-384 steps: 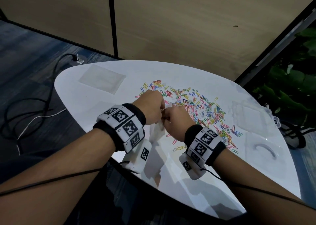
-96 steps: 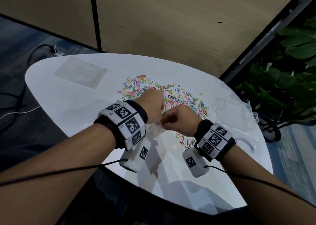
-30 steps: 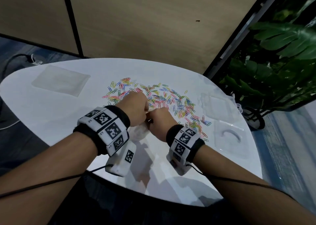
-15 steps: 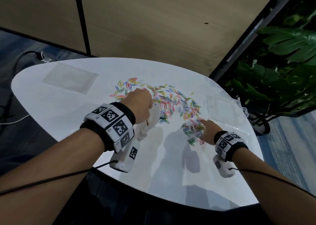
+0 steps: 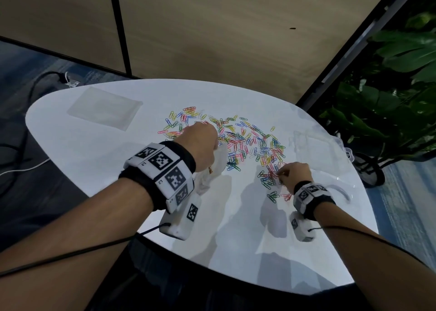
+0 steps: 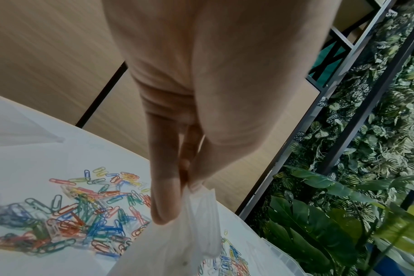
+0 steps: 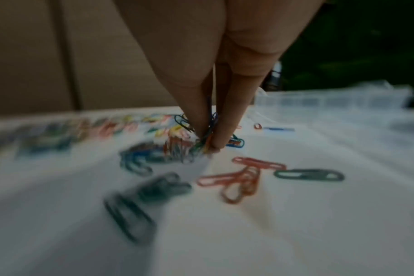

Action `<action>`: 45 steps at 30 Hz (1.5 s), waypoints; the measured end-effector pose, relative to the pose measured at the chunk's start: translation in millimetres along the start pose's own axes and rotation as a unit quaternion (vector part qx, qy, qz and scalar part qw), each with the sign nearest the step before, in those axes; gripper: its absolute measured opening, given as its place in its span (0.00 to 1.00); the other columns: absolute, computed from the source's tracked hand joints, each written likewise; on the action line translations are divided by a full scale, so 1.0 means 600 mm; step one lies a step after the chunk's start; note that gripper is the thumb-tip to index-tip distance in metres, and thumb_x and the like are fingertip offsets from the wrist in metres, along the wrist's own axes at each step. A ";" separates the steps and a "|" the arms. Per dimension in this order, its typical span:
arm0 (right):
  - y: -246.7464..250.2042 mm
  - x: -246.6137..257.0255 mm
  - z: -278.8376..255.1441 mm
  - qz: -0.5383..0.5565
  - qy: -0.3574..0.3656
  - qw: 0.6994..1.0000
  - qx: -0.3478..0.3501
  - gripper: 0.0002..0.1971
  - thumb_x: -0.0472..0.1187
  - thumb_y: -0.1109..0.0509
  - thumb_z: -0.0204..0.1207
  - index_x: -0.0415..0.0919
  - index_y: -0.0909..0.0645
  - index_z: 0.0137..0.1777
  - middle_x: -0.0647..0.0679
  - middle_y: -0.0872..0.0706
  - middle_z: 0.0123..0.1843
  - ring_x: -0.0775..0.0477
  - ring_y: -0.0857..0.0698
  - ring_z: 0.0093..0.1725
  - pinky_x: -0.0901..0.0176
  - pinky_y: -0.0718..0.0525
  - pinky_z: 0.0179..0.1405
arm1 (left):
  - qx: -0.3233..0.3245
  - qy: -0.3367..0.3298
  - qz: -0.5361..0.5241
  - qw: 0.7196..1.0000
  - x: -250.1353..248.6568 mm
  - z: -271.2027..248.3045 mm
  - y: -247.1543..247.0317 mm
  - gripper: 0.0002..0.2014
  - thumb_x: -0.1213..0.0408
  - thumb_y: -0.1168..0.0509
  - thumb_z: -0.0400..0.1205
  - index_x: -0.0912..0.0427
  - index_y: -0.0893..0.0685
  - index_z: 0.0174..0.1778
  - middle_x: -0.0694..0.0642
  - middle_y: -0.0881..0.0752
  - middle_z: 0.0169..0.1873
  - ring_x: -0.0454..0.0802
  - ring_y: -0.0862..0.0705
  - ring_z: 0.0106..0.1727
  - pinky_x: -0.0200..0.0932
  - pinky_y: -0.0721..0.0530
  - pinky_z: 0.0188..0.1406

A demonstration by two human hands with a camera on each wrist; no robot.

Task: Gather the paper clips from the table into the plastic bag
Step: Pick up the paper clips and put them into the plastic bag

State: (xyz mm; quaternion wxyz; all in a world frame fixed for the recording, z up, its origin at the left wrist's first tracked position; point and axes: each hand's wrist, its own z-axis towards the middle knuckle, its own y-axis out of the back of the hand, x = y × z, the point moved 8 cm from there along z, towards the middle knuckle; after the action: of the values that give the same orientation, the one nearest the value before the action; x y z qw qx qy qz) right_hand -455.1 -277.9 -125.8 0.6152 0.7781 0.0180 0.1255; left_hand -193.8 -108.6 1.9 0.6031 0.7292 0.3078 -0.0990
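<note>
Several coloured paper clips point(image 5: 245, 140) lie scattered across the middle of the white table point(image 5: 118, 169). My left hand point(image 5: 200, 143) pinches the top edge of a clear plastic bag point(image 5: 217, 164), which hangs down to the tabletop; in the left wrist view the bag point(image 6: 189, 233) dangles from my fingertips point(image 6: 164, 209). My right hand point(image 5: 291, 173) is down at the near right end of the pile, its fingers point(image 7: 222, 130) pinching a small bunch of paper clips point(image 7: 208, 138) against the table. Loose red and green clips point(image 7: 248, 175) lie just in front of it.
A flat clear bag point(image 5: 105, 107) lies at the table's far left. A clear plastic box point(image 5: 313, 145) and lid point(image 5: 339, 188) sit at the right edge. Green plants point(image 5: 389, 98) stand beyond the right side. Cables point(image 5: 35, 93) run over the floor at left.
My right hand left the bag's mouth, swung out to the right end of the pile and closed its fingers on a bunch of clips. The left hand kept holding the bag.
</note>
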 end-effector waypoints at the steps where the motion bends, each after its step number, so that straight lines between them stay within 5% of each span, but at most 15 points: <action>1: 0.009 -0.013 0.002 0.043 -0.027 0.999 -0.004 0.06 0.36 0.25 0.73 0.45 0.08 0.47 0.45 0.07 0.44 0.48 0.13 0.40 0.61 0.14 0.51 | 0.000 0.000 -0.001 1.000 0.001 0.001 0.000 0.16 0.77 0.40 0.83 0.64 0.11 0.60 0.62 0.10 0.54 0.58 0.10 0.53 0.48 0.13 0.60; 4: 0.020 -0.045 0.004 0.241 -0.117 0.963 0.021 0.06 0.35 0.20 0.69 0.41 0.07 0.46 0.46 0.07 0.41 0.47 0.08 0.41 0.56 0.12 0.54 | 0.006 0.001 0.007 1.000 0.001 0.004 -0.001 0.14 0.78 0.40 0.82 0.65 0.10 0.53 0.61 0.10 0.49 0.58 0.09 0.51 0.47 0.12 0.56; 8: 0.053 0.014 -0.017 0.544 -0.107 0.829 0.073 0.09 0.26 0.22 0.70 0.28 0.12 0.50 0.33 0.09 0.49 0.42 0.08 0.43 0.54 0.10 0.52 | 0.016 -0.006 0.025 1.000 -0.007 0.009 -0.007 0.14 0.78 0.40 0.81 0.54 0.16 0.45 0.59 0.17 0.40 0.58 0.11 0.42 0.45 0.12 0.50; 11: 0.083 0.112 -0.062 0.635 -0.045 0.757 0.147 0.09 0.25 0.26 0.72 0.26 0.14 0.52 0.35 0.09 0.48 0.43 0.08 0.45 0.61 0.10 0.47 | 0.015 0.001 0.026 1.000 -0.009 0.011 -0.011 0.13 0.79 0.40 0.79 0.54 0.25 0.41 0.56 0.24 0.37 0.54 0.20 0.36 0.43 0.18 0.42; 14: 0.076 0.195 -0.106 0.648 -0.010 0.728 0.225 0.08 0.25 0.28 0.74 0.26 0.14 0.53 0.38 0.08 0.46 0.45 0.09 0.47 0.63 0.11 0.48 | 0.014 0.010 0.011 1.000 -0.011 0.010 -0.015 0.13 0.79 0.40 0.79 0.55 0.25 0.41 0.56 0.23 0.37 0.53 0.21 0.34 0.43 0.17 0.41; 18: 0.040 0.257 -0.141 0.612 -0.001 0.743 0.270 0.10 0.22 0.28 0.73 0.20 0.16 0.54 0.33 0.10 0.45 0.43 0.08 0.40 0.62 0.10 0.43 | 0.012 0.002 -0.020 1.000 -0.020 0.004 -0.020 0.12 0.77 0.37 0.81 0.58 0.11 0.46 0.59 0.13 0.41 0.56 0.11 0.42 0.48 0.10 0.50; 22: 0.027 0.273 -0.141 0.516 0.029 0.832 0.204 0.07 0.21 0.29 0.73 0.22 0.14 0.51 0.34 0.11 0.41 0.42 0.10 0.36 0.56 0.09 0.46 | -0.002 0.004 -0.040 0.999 -0.023 0.003 -0.023 0.11 0.75 0.35 0.81 0.63 0.07 0.46 0.58 0.11 0.38 0.56 0.11 0.43 0.47 0.11 0.45; 25: 0.025 0.282 -0.135 0.382 0.077 0.907 0.159 0.07 0.30 0.26 0.71 0.40 0.08 0.45 0.38 0.08 0.41 0.38 0.09 0.43 0.44 0.10 0.53 | -0.007 -0.005 -0.033 0.999 -0.025 0.005 -0.024 0.11 0.75 0.35 0.80 0.61 0.07 0.47 0.58 0.12 0.38 0.57 0.13 0.42 0.49 0.11 0.46; 28: 0.031 0.293 -0.137 0.283 0.111 0.947 0.109 0.10 0.33 0.31 0.74 0.42 0.08 0.48 0.39 0.08 0.43 0.38 0.09 0.46 0.47 0.10 0.53 | -0.010 -0.014 -0.027 0.999 -0.026 0.004 -0.023 0.12 0.75 0.36 0.79 0.62 0.07 0.45 0.60 0.11 0.39 0.58 0.12 0.43 0.50 0.10 0.47; 32: 0.040 0.304 -0.151 0.222 0.140 0.960 0.096 0.13 0.29 0.33 0.75 0.42 0.08 0.48 0.46 0.12 0.37 0.44 0.13 0.41 0.63 0.18 0.42 | -0.006 -0.012 -0.028 1.000 -0.022 0.004 -0.019 0.11 0.76 0.36 0.80 0.63 0.08 0.42 0.59 0.13 0.36 0.57 0.11 0.42 0.47 0.11 0.46; 37: 0.049 0.308 -0.153 0.198 0.158 0.964 0.078 0.12 0.31 0.32 0.77 0.40 0.09 0.53 0.42 0.09 0.45 0.49 0.19 0.40 0.66 0.25 0.44 | 0.000 -0.008 -0.017 1.000 -0.024 0.002 -0.019 0.13 0.78 0.35 0.78 0.59 0.16 0.30 0.54 0.21 0.27 0.57 0.14 0.38 0.45 0.14 0.40; 41: 0.046 0.314 -0.157 0.172 0.183 0.963 0.101 0.14 0.27 0.31 0.73 0.40 0.09 0.53 0.45 0.08 0.50 0.52 0.18 0.43 0.67 0.25 0.46 | -0.004 -0.010 -0.034 0.999 -0.021 0.002 -0.016 0.11 0.77 0.35 0.79 0.62 0.07 0.43 0.60 0.11 0.37 0.57 0.10 0.43 0.51 0.09 0.50; 45: 0.062 0.322 -0.167 0.152 0.238 0.954 0.102 0.14 0.28 0.29 0.71 0.41 0.09 0.53 0.45 0.07 0.49 0.51 0.15 0.41 0.66 0.24 0.45 | 0.003 -0.013 -0.033 0.999 -0.024 0.001 -0.016 0.11 0.77 0.35 0.78 0.65 0.07 0.44 0.63 0.09 0.39 0.59 0.10 0.44 0.48 0.10 0.48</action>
State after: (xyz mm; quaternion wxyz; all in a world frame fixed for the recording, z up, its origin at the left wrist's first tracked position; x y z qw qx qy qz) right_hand -294.6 -156.0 -35.6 0.4838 0.7779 0.0586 0.3968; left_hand -210.7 -113.0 1.3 0.6014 0.7187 0.3240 -0.1293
